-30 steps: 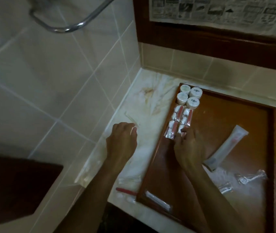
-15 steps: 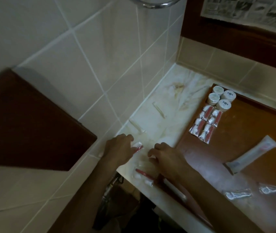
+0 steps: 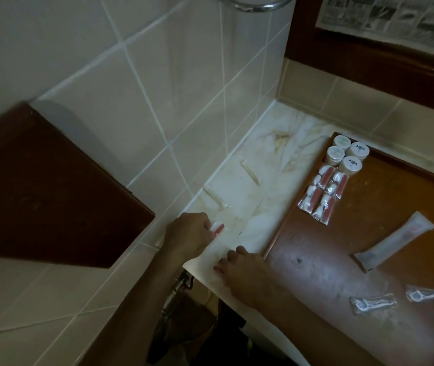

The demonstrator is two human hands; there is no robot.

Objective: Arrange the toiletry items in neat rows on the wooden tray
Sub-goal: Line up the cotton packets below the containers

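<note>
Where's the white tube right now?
In the head view the white tube lies diagonally on the wooden tray, right of the four red-and-white packets and above the two clear-wrapped items.

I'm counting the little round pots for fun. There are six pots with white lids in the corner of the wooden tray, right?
Not quite. The head view shows four round pots with white lids, not six. They do sit together in the far-left corner of the wooden tray.
</note>
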